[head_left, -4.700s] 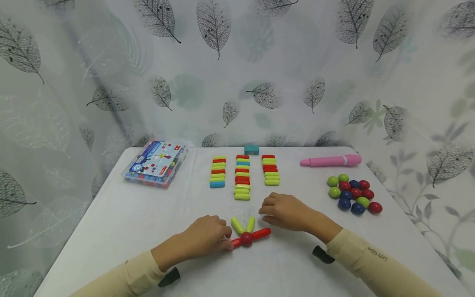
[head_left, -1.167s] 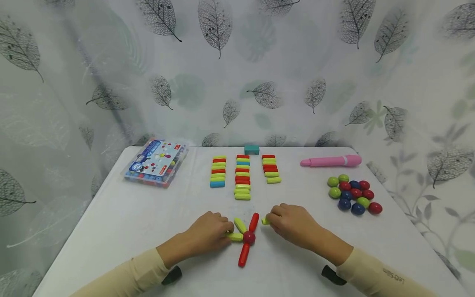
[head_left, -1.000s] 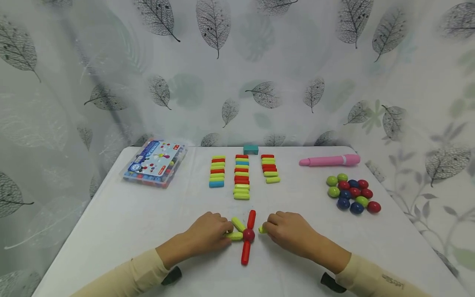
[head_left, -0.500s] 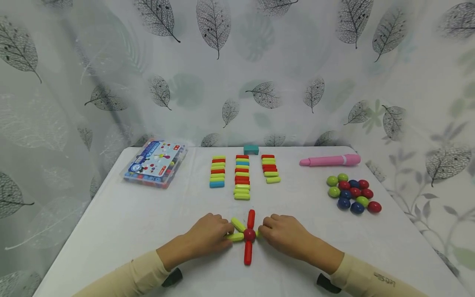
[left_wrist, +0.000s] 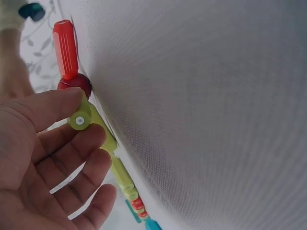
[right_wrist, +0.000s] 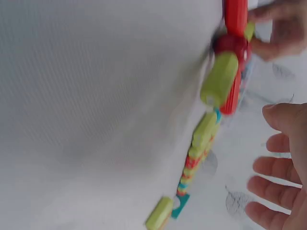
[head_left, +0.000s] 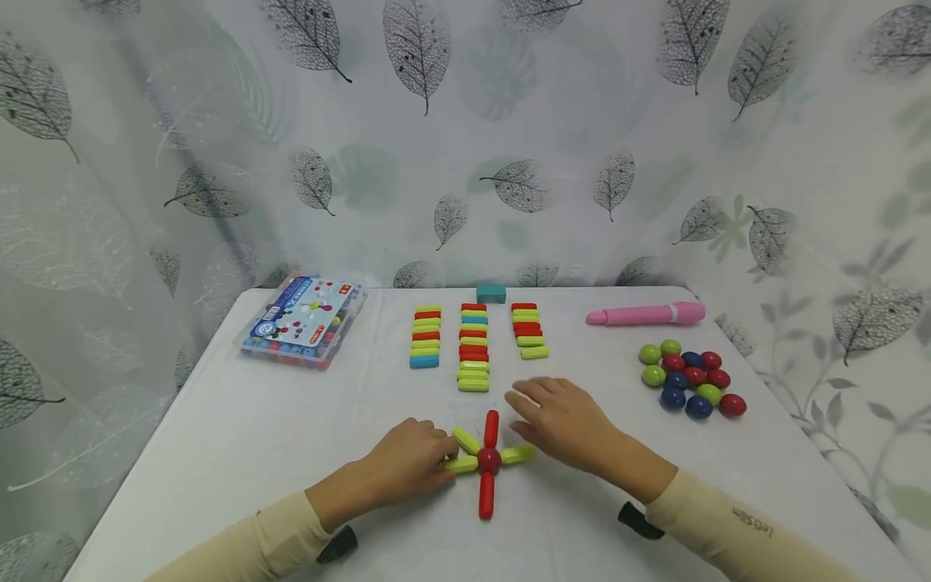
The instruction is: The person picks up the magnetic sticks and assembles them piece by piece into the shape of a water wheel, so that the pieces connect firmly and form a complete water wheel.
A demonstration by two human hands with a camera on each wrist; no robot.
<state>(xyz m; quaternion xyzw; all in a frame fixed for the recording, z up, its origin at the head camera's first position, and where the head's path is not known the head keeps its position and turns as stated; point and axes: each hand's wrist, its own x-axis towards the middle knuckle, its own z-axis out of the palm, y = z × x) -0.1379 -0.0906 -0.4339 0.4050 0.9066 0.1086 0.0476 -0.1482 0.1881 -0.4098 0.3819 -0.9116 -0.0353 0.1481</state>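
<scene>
1. Head view: a red ball [head_left: 488,460] sits on the white table [head_left: 240,428], near the front. Sticks poke out of it like a star: a red one up, a red one down [head_left: 486,496], a green one [head_left: 461,464] to the left, a green one [head_left: 518,455] to the right, and one more green one slanting up-left.
2. The left hand [head_left: 403,465] lies beside the ball and holds the left green stick with its fingertips.
3. The right hand [head_left: 563,420] is above the right green stick, fingers spread and loose, holding nothing.
4. Farther back are three rows of sticks [head_left: 473,347], a pile of balls [head_left: 689,381] (red, green and blue), a pink pen [head_left: 644,314], a teal block [head_left: 490,293] and a box [head_left: 305,320] at the left.
5. Left wrist view: the thumb and a finger pinch the end of the green stick [left_wrist: 84,119]. The ball [left_wrist: 75,85] and a red stick [left_wrist: 65,49] are just past it.
6. Right wrist view (a bit blurry): the right hand [right_wrist: 283,163] is spread and touches nothing. The ball [right_wrist: 231,45] with its green stick [right_wrist: 219,79] is near it.
</scene>
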